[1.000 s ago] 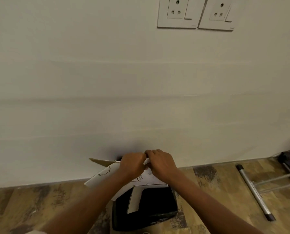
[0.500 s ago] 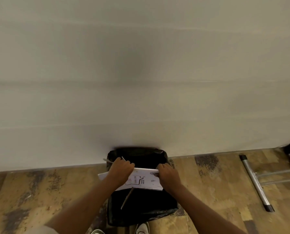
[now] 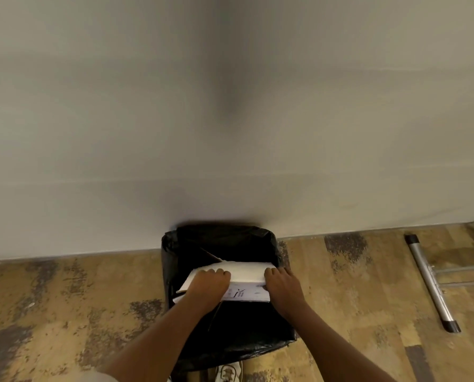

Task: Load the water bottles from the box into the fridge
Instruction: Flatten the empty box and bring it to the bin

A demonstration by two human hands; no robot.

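Note:
A flattened white cardboard box with black print lies folded across the mouth of a bin lined with a black bag. My left hand grips the box's left part with curled fingers. My right hand grips its right end. Both hands sit over the bin opening. No water bottles and no fridge are in view.
The bin stands against a plain white wall on a worn wooden floor. A metal leg with black end caps lies on the floor to the right. A white shoe shows below the bin.
The hands have spread apart along the folded box and lowered it further onto the bin. The camera has tilted down, so the wall sockets have left the view.

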